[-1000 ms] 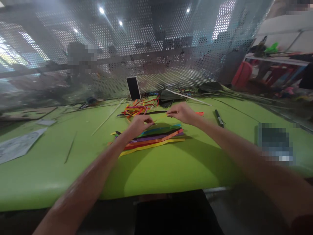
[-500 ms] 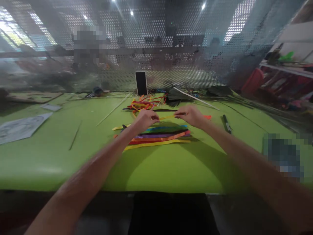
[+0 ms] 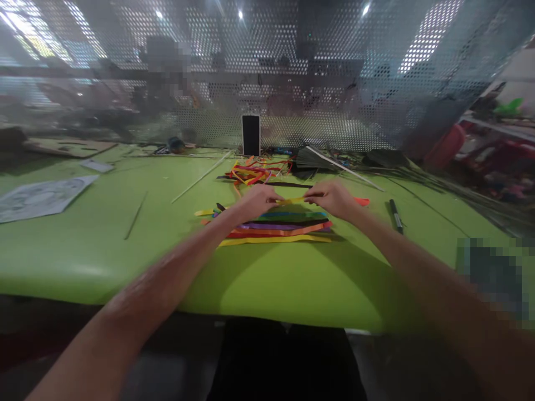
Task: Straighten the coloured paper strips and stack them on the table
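My left hand (image 3: 256,201) and my right hand (image 3: 333,199) are closed in pinches on the two ends of a short yellow paper strip (image 3: 292,200), held level between them just above the green table (image 3: 125,256). Under the hands lies a row of long coloured paper strips (image 3: 276,227), side by side: yellow, red, orange, purple, black, blue. A tangle of more coloured strips (image 3: 249,174) lies further back.
A black phone (image 3: 251,135) stands upright against the perforated metal screen at the back. A black marker (image 3: 395,215) lies right of the strips. Thin sticks (image 3: 200,177) and printed paper sheets (image 3: 39,196) lie at the left. Dark flat pieces (image 3: 311,160) sit behind the hands.
My hands have come closer together, both now pinching the yellow strip. The camera has tilted, so the table scene sits a little to the right.
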A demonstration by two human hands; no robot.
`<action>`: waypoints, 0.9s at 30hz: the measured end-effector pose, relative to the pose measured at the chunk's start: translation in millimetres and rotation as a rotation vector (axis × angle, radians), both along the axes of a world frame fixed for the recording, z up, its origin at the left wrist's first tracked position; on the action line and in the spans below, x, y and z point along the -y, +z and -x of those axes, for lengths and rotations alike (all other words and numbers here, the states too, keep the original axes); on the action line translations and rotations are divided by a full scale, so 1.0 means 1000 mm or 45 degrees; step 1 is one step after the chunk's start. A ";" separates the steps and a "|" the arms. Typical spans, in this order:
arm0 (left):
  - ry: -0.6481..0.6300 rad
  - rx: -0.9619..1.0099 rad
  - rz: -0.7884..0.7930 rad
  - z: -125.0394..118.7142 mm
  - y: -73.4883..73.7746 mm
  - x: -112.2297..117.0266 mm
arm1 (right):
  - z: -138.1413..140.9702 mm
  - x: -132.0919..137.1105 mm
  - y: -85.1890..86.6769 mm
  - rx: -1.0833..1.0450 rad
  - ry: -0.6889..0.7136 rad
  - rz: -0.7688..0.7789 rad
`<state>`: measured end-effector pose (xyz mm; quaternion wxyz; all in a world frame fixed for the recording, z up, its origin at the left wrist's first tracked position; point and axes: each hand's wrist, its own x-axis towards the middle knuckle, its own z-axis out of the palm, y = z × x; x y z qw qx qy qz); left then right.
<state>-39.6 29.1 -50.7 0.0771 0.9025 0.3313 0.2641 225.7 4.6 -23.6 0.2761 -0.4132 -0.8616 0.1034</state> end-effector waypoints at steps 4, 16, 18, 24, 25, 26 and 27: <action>0.009 0.088 0.013 0.001 -0.001 -0.003 | -0.001 -0.001 0.001 -0.020 -0.017 0.003; 0.057 -0.086 -0.031 0.001 -0.001 0.005 | 0.001 0.001 0.004 -0.037 -0.053 -0.003; 0.069 -0.129 -0.016 0.001 -0.001 0.005 | -0.002 -0.001 0.006 -0.028 -0.081 -0.012; 0.119 -0.034 -0.007 0.001 0.003 0.004 | -0.004 0.000 0.009 -0.176 -0.103 0.331; 0.142 -0.001 -0.031 0.002 0.004 0.004 | -0.003 0.001 0.011 -0.237 -0.060 0.439; 0.172 0.035 -0.064 0.003 0.006 0.003 | -0.003 0.003 0.014 -0.331 -0.015 0.546; 0.208 0.076 -0.102 0.004 0.007 0.003 | -0.003 0.004 0.019 -0.459 0.030 0.646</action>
